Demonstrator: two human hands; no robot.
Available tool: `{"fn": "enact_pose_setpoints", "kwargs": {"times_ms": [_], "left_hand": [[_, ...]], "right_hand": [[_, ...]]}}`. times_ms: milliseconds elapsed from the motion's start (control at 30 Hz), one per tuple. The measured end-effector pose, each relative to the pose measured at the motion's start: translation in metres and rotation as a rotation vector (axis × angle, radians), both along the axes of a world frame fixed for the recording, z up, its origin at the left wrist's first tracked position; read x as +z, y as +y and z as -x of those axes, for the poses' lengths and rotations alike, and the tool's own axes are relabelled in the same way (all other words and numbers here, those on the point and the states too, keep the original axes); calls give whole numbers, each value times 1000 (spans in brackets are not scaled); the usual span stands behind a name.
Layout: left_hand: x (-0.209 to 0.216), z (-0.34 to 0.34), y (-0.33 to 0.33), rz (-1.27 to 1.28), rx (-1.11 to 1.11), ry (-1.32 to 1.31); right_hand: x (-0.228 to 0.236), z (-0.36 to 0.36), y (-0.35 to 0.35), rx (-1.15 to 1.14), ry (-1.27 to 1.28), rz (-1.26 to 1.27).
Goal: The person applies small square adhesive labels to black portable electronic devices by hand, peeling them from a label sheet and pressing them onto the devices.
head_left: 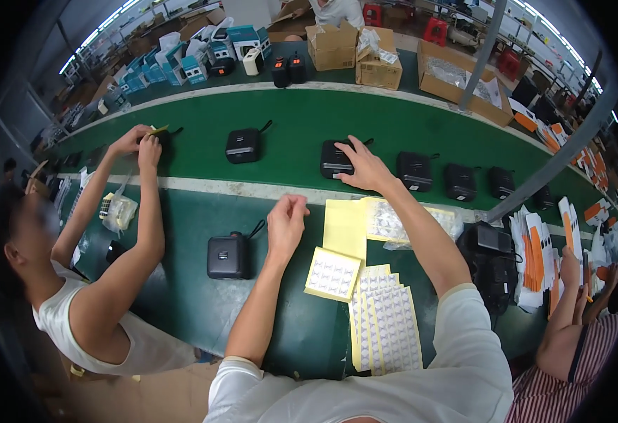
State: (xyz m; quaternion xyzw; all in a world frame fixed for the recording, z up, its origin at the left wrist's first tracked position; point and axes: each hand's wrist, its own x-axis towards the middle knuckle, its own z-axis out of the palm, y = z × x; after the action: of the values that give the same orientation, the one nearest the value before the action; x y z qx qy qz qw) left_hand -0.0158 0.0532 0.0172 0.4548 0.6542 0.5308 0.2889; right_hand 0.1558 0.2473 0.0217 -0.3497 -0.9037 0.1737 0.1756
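My right hand (364,166) reaches onto the green belt, with thumb and fingers spread around the right side of a black box-shaped device with a strap loop (334,161). My left hand (288,220) is closed in a pinch above the table's back edge; anything between its fingertips is too small to make out. Left of it, on the table, stands a similar black device (226,256) with a strap. Between my forearms lie a small stack of label sheets (331,273), a yellow backing sheet (346,224) and several longer label sheets (386,324).
Other black devices sit along the belt (291,116), one to the left (243,145) and several to the right (415,170). A co-worker's hands (145,141) handle a dark item at left. Another person works at right beside orange-and-white cartons (535,254). A metal post (549,155) stands at right.
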Motion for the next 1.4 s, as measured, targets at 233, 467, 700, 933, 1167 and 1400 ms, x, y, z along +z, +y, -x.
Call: {"fn": "enact_pose_setpoints", "kwargs": {"times_ms": [233,467,700,933,1167,1400], "left_hand": [[23,-12,-49,-76,-191,-1001],[15,-16,-59,-302,-551,-1317],[32,-18,-71,-362,-535,-1419],[31,-19,-75,-303,-391,-1248],[34,-22,-72,-269,-313,-1286],[34,-23,-74,-290,-310,-1286]], "right_hand": [[-4,10,-7,-89,-72,-229],[21,5,-25,-188,-34,-157],[75,7,-104,136,450,573],[79,7,-143,298,477,765],[66,12,-153,355,540,675],[71,14,-155,360,517,667]]}}
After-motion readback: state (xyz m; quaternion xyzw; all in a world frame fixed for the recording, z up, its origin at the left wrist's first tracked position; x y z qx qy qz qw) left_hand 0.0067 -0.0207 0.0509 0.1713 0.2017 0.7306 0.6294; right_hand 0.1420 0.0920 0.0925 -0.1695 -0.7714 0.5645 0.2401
